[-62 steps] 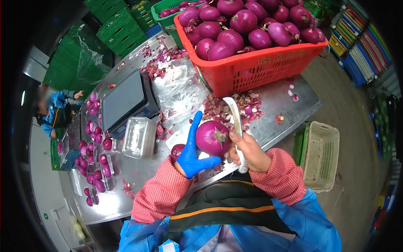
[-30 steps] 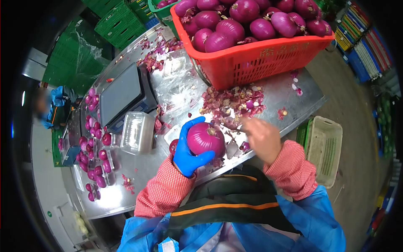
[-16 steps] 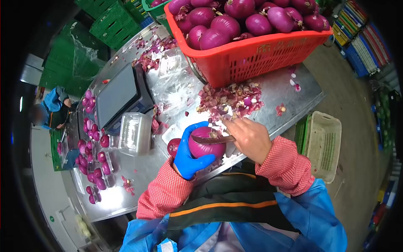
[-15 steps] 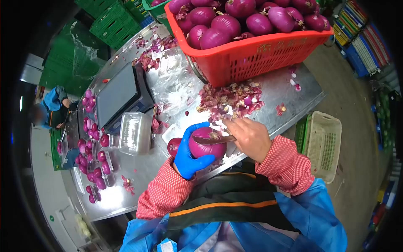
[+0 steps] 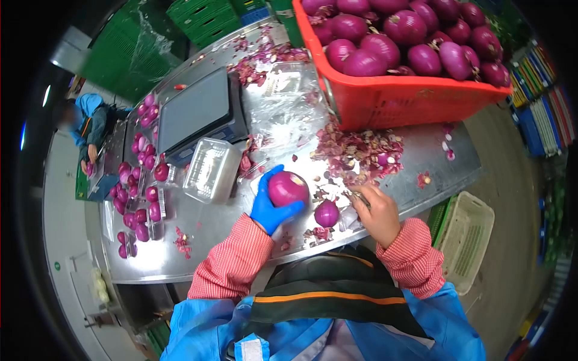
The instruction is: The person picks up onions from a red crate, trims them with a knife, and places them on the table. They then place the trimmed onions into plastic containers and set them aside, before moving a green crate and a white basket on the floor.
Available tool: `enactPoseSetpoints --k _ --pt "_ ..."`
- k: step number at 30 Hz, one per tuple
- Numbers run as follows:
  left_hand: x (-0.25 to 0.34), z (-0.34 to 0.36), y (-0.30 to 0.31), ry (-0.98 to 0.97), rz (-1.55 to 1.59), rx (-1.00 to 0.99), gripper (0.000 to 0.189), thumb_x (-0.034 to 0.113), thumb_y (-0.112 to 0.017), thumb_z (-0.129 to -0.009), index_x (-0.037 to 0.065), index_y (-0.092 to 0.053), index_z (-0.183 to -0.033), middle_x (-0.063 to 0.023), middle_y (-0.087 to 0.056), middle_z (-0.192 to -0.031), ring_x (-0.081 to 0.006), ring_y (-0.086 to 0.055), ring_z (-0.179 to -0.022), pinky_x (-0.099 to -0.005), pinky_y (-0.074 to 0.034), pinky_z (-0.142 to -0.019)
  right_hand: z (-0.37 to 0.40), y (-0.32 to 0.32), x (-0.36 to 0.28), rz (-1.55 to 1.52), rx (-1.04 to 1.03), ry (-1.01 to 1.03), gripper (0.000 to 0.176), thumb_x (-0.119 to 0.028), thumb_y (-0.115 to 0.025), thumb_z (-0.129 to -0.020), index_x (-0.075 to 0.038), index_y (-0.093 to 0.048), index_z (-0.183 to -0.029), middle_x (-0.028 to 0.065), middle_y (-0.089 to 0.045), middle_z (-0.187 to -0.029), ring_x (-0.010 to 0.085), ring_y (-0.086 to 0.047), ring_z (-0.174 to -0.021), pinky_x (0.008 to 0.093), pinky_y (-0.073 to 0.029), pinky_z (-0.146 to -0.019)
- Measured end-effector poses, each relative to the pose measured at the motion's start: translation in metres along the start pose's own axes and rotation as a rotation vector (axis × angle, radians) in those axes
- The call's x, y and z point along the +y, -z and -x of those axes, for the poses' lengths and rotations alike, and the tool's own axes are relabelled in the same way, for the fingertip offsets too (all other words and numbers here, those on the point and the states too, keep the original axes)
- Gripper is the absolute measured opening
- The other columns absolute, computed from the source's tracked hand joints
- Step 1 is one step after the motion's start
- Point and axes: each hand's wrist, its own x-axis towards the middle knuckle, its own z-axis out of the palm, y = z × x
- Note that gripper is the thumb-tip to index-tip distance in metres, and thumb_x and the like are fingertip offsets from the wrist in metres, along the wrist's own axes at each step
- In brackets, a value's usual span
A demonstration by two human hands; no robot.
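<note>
Head view: my left hand grasps a red onion above the steel table.

My left hand (image 5: pixel 274 204), in a blue glove, is wrapped round the red onion (image 5: pixel 288 189), thumb underneath and fingers up its far side. The onion's upper end shows a pale, bare spot. My right hand (image 5: pixel 379 212), ungloved, is well apart from that onion, its fingers bent inward. A thin dark sliver shows by the fingertips, but I cannot tell what it is or whether they are closed on it.

Between my hands, a smaller red onion (image 5: pixel 326 213) sits on the steel table (image 5: pixel 208 249). Onion skins (image 5: pixel 355 150) are heaped just beyond my right hand.

To the left of my gloved hand are a clear plastic tub (image 5: pixel 212 170) and, behind it, a weighing scale (image 5: pixel 195 111). Crumpled clear film (image 5: pixel 280 117) lies to the scale's right. Farther left stand clear packs of red onions (image 5: pixel 153 212).

A red plastic basket (image 5: pixel 409 99) full of red onions stands at the table's far side. Down to my right is a cream-coloured basket (image 5: pixel 466 240). At the far left, a co-worker (image 5: pixel 90 120) reaches toward an onion.
</note>
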Motion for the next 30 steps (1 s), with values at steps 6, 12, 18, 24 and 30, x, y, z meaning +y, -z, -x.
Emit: enactPoseSetpoints --k 6,12,18,24,30 --pt "-0.073 -0.034 0.081 0.056 -0.764 0.306 0.079 0.03 -0.086 -0.069 0.003 -0.05 -0.133 -0.0195 -0.056 -0.128 -0.0328 -0.054 -0.121 -0.0406 -0.047 -0.1 -0.007 -0.024 -0.012 -0.028 -0.159 0.013 0.02 -0.013 -0.065 -0.085 -0.006 -0.065 -0.103 0.0121 -0.066 -0.095 0.0323 -0.066 -0.08 0.0391 -0.053 -0.068" --pt "-0.122 0.024 0.111 -0.015 -0.601 0.501 0.035 0.018 -0.074 -0.081 0.002 -0.064 -0.111 -0.0141 -0.066 -0.102 -0.0235 -0.063 -0.093 -0.0358 -0.05 -0.087 -0.044 -0.07 -0.017 -0.043 -0.333 -0.014 0.02 -0.019 -0.061 -0.091 -0.005 -0.064 -0.105 0.0139 -0.067 -0.097 0.0343 -0.066 -0.084 0.0413 -0.053 -0.073" --pt "-0.157 0.065 0.079 0.455 -0.536 0.423 0.018 0.022 -0.066 -0.089 0.005 -0.061 -0.092 -0.0062 -0.063 -0.077 -0.0171 -0.059 -0.069 -0.0344 -0.05 -0.068 -0.103 -0.16 -0.008 0.089 -0.575 -0.123 0.037 -0.028 -0.061 -0.09 0.003 -0.059 -0.112 0.0238 -0.067 -0.092 0.0396 -0.065 -0.088 0.0453 -0.051 -0.078" --pt "-0.088 0.071 0.092 0.374 -0.683 0.316 0.02 0.025 -0.058 -0.087 0.005 -0.055 -0.09 -0.02 -0.06 -0.086 -0.0387 -0.061 -0.078 -0.0437 -0.049 -0.072 -0.095 -0.209 -0.002 -0.08 -0.554 -0.223 0.039 -0.03 -0.063 -0.087 0.004 -0.06 -0.106 0.0248 -0.067 -0.085 0.04 -0.067 -0.082 0.0439 -0.051 -0.074" --pt "-0.083 0.107 0.213 0.402 -1.016 0.264 0.024 0.031 -0.058 -0.09 0.009 -0.058 -0.099 -0.0187 -0.061 -0.097 -0.0397 -0.063 -0.091 -0.0461 -0.052 -0.079 -0.031 -0.204 -0.081 -0.154 -0.785 -0.185 0.026 -0.024 -0.062 -0.09 0.001 -0.066 -0.092 0.0171 -0.065 -0.073 0.0273 -0.065 -0.061 0.0366 -0.05 -0.062"
